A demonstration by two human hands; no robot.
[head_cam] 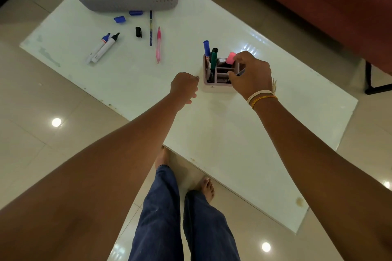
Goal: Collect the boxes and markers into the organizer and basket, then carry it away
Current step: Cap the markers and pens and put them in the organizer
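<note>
Right hand (251, 74) pinches a pink marker (230, 58) over the organizer (220, 85); drop it straight into a free slot. Left hand (184, 86), curled, holds nothing visible.

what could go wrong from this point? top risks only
1. The right hand is lowering a pink-capped marker into the organizer, which already holds tall markers; a bump may tip it, and the left hand is not bracing it.
2. Two markers lie uncapped, their loose caps scattered nearby: easy to leave behind.
3. The basket overhangs the table's far edge and could slip.
</note>
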